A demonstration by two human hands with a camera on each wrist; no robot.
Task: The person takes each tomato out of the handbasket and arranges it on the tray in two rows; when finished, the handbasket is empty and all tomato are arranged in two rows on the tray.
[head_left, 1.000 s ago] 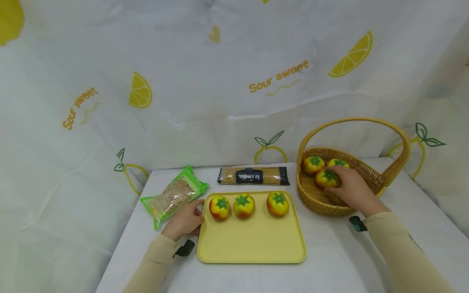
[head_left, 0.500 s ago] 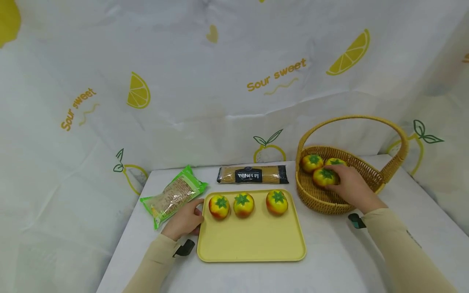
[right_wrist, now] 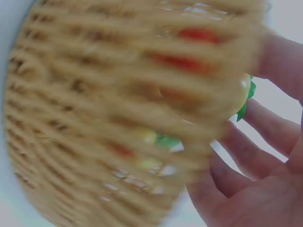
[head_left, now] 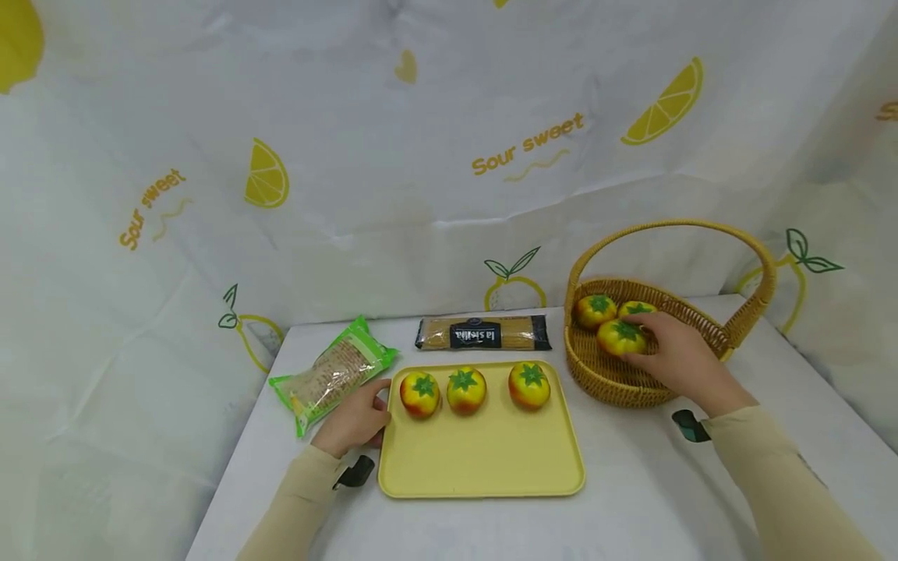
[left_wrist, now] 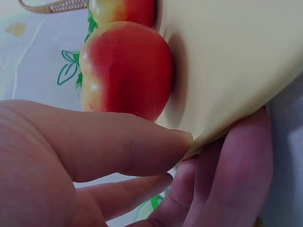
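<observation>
A yellow tray (head_left: 484, 467) lies in the middle of the white table and carries three red-yellow tomatoes (head_left: 466, 389) in a row along its far side. My left hand (head_left: 372, 409) pinches the tray's left edge (left_wrist: 236, 61), thumb on top and fingers (left_wrist: 246, 170) underneath, right beside the leftmost tomato (left_wrist: 128, 71). On the right stands a wicker basket (head_left: 610, 382) with three more tomatoes. My right hand (head_left: 645, 347) reaches into it, fingers curled round the nearest tomato (head_left: 619, 335). The right wrist view is blurred by the basket wall (right_wrist: 94, 118).
A green packet of noodles (head_left: 337, 372) lies left of the tray, close to my left hand. A dark spaghetti pack (head_left: 482, 333) lies behind the tray. The basket's tall handle (head_left: 673, 227) arches over my right hand. A lemon-print cloth backs the table.
Almost nothing differs. My right hand stays on the basket tomato, its wrist drifting slightly right. The left hand keeps its hold on the tray.
</observation>
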